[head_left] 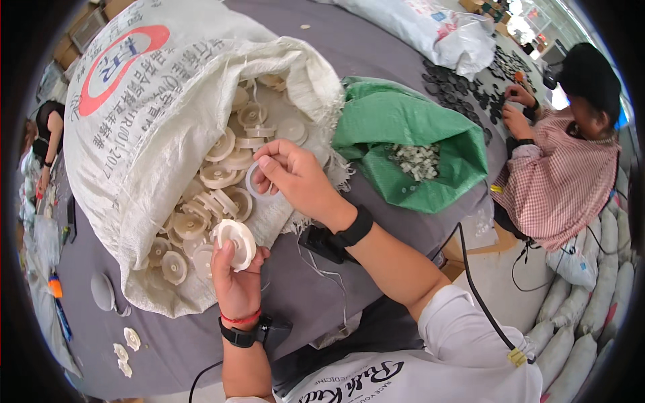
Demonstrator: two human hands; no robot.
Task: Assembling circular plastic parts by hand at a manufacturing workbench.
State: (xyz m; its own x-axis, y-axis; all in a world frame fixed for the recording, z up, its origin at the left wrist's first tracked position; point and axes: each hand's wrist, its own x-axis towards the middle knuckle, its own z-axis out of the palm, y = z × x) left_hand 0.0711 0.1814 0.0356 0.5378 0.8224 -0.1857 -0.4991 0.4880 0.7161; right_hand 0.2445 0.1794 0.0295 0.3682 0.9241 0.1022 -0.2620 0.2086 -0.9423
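Between the fingers and thumb of my left hand (236, 290) is a cream plastic wheel (240, 243), its round face tilted up. My right hand (301, 180) pinches a thin translucent white ring (249, 181) by its edge, up and to the right of the wheel and apart from it. Behind both hands a white woven sack (127, 181) lies with its mouth toward me. Many similar cream wheels (218, 176) spill loosely inside the opening.
A green woven bag (383, 117) holding small whitish pieces (418, 161) stands right of the sack. Black discs (451, 91) cover the far right, where a person in a checked shirt (564, 168) works. Small cream parts (132, 338) and a grey disc (102, 291) lie at left.
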